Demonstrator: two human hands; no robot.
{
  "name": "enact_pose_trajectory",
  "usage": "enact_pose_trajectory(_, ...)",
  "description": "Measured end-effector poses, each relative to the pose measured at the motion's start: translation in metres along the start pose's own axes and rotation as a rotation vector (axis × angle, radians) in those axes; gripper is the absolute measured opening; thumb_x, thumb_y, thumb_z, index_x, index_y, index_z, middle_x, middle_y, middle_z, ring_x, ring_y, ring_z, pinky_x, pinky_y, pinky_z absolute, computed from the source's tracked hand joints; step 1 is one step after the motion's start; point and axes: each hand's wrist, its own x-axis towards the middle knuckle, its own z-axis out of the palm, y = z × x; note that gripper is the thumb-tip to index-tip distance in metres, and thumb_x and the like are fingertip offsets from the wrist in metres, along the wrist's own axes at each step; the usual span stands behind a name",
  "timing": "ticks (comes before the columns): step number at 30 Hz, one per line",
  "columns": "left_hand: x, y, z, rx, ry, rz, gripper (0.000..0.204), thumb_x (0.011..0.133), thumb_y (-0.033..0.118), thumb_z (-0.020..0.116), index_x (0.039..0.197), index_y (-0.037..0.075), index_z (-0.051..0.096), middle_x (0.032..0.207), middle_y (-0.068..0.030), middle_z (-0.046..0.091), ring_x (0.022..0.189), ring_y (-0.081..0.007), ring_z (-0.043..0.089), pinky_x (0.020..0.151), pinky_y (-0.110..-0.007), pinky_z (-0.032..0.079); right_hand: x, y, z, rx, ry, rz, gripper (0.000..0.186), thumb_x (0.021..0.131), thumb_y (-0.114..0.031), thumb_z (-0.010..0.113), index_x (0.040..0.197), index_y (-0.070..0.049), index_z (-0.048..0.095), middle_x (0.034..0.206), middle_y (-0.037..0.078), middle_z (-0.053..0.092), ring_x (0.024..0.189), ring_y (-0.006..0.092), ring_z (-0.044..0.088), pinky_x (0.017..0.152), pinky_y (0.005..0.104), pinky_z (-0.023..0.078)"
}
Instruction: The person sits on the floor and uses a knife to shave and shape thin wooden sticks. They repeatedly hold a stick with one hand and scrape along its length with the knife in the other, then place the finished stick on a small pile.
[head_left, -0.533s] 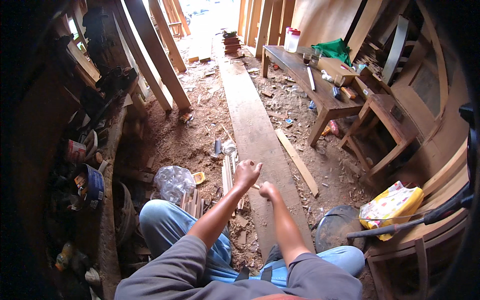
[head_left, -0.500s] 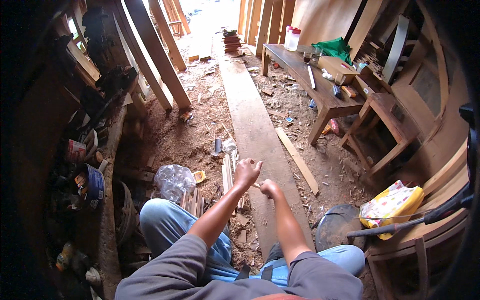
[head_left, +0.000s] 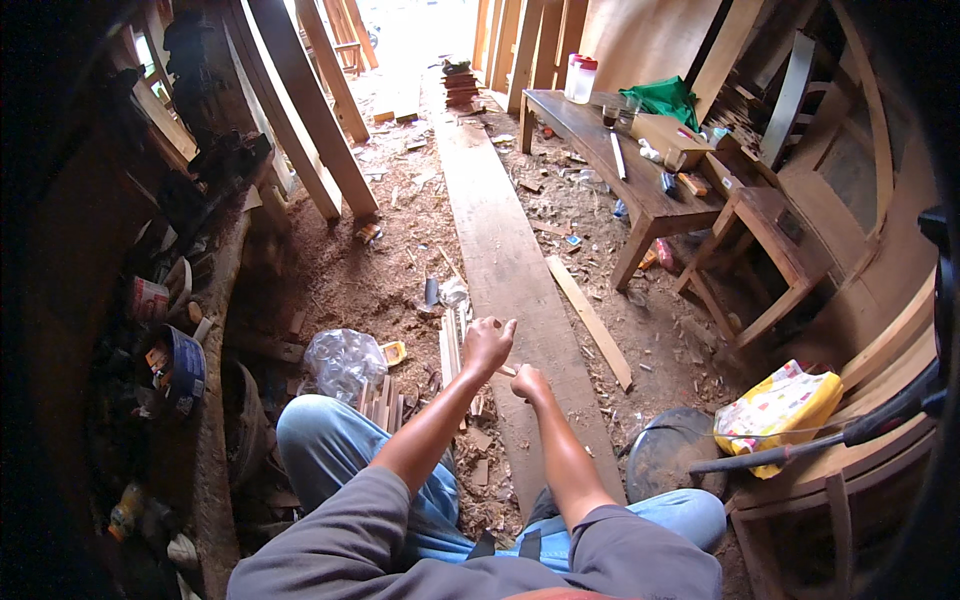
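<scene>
My left hand is raised above the long wide board, its fingers curled closed on something I cannot make out. Just below and to its right, my right hand grips a thin pale piece, probably wood, that runs toward the left hand. Beneath and left of them lie narrow wood strips, a crumpled clear plastic bag and a small yellow item. A separate pale slat lies right of the board. My jeans-clad knees are bent either side.
A cluttered wooden table and stool stand right. A yellow package, dark round disc and tool bar are low right. A cluttered bench lines the left, below leaning planks. Shavings cover the ground.
The whole view has shifted slightly. My two hands keep almost the same closed pose, a small distance apart over the board.
</scene>
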Motion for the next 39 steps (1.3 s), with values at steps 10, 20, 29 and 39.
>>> enact_pose_trajectory(10, 0.004, -0.008, 0.003, -0.020, 0.055, 0.035, 0.046, 0.089, 0.042, 0.063, 0.090, -0.003, 0.071, 0.096, -0.0250, 0.068, 0.093, -0.0360, 0.066, 0.085, -0.043, 0.050, 0.007, -0.003, 0.006, -0.073, 0.038, -0.026, 0.034, 0.085, -0.015, 0.055, 0.116, -0.005, 0.067, 0.119, 0.021, 0.065, 0.113, 0.0342, 0.062, 0.091, 0.0452, 0.051)
enact_pose_trajectory(20, 0.010, -0.016, -0.004, -0.062, -0.038, -0.052, 0.057, 0.087, 0.052, 0.061, 0.096, -0.004, 0.069, 0.106, -0.0256, 0.064, 0.099, -0.0363, 0.063, 0.087, -0.044, 0.050, 0.009, -0.001, 0.032, -0.059, 0.063, -0.114, 0.037, 0.086, -0.022, 0.057, 0.117, -0.004, 0.067, 0.126, 0.021, 0.061, 0.118, 0.0347, 0.059, 0.098, 0.0469, 0.048)
enact_pose_trajectory(29, 0.008, -0.007, 0.002, -0.030, 0.053, 0.044, 0.051, 0.087, 0.048, 0.063, 0.096, -0.001, 0.070, 0.105, -0.0235, 0.065, 0.100, -0.0362, 0.063, 0.088, -0.044, 0.050, 0.036, 0.022, 0.052, -0.010, -0.037, -0.008, 0.035, 0.081, -0.007, 0.053, 0.111, 0.006, 0.065, 0.098, 0.025, 0.069, 0.071, 0.0304, 0.069, 0.060, 0.0408, 0.057)
enact_pose_trajectory(39, 0.012, -0.007, 0.003, -0.052, 0.093, 0.048, 0.049, 0.087, 0.046, 0.063, 0.092, -0.002, 0.070, 0.102, -0.0241, 0.065, 0.098, -0.0359, 0.063, 0.087, -0.043, 0.050, 0.054, 0.040, 0.018, 0.323, 0.068, -0.035, 0.030, 0.086, -0.012, 0.051, 0.109, -0.002, 0.067, 0.085, 0.017, 0.066, 0.068, 0.0295, 0.064, 0.051, 0.0443, 0.055)
